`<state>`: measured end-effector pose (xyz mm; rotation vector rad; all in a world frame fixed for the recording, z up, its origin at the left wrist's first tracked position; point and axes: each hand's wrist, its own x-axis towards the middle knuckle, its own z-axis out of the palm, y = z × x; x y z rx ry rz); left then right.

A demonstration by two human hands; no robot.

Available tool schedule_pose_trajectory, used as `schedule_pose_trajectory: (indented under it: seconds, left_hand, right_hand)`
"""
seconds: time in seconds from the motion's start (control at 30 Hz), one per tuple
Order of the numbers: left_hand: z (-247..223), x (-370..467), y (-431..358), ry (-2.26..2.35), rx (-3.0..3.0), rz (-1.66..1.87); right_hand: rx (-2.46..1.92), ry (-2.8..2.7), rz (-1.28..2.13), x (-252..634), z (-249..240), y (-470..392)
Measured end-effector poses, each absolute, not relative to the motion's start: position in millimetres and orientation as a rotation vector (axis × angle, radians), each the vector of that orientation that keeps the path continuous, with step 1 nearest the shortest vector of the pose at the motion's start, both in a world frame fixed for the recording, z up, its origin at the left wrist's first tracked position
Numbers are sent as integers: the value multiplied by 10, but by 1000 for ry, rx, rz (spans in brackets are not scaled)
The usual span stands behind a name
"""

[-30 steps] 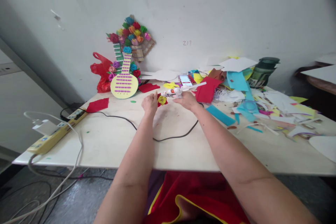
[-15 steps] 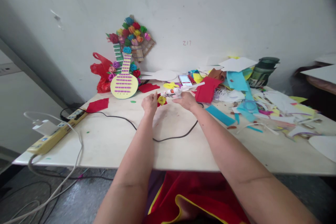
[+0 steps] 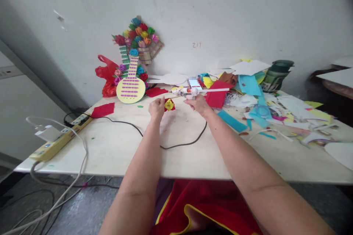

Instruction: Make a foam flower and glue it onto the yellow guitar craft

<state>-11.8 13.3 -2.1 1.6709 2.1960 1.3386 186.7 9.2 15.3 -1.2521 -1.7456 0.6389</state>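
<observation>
Pinched in my left hand (image 3: 156,109) is a small paper flower (image 3: 169,105) with a yellow centre and red paper around it. My right hand (image 3: 197,105) is wrapped round a white hot glue gun (image 3: 185,91), whose nozzle points left above the flower, apart from it. From the gun's back a long white glue stick (image 3: 217,89) sticks out to the right. A black cord (image 3: 182,144) loops over the table below both hands. To the left stands a yellow paper guitar (image 3: 130,90) with purple stripes and paper roses beside it.
Paper scraps (image 3: 286,112) pile up on the right beside a dark green bottle (image 3: 277,76). A yellow power strip (image 3: 55,144) with a white charger lies along the left edge. Red paper (image 3: 103,110), a red plastic bag (image 3: 107,77) and a phone (image 3: 195,83) are also on the table (image 3: 121,158).
The glue gun has lifted and levelled, its nozzle moving up off the flower and its glue stick swinging out to the right. My left hand stays nearly still with the flower.
</observation>
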Motion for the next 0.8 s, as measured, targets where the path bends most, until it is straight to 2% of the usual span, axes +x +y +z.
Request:
schedule_pose_trajectory:
  seconds: [0.2, 0.5, 0.8]
  left_hand:
    - [-46, -267, 183, 2072, 1529, 1491]
    - [-55, -442, 203, 1581, 1204, 1928]
    - [-16, -330, 164, 1262, 1223, 1894]
  right_hand:
    - [-1179, -1772, 674, 1897, 146, 77]
    - [-1275, -2380, 113, 2006, 70, 108]
    - [-1380, -2577, -21, 1824, -7, 82]
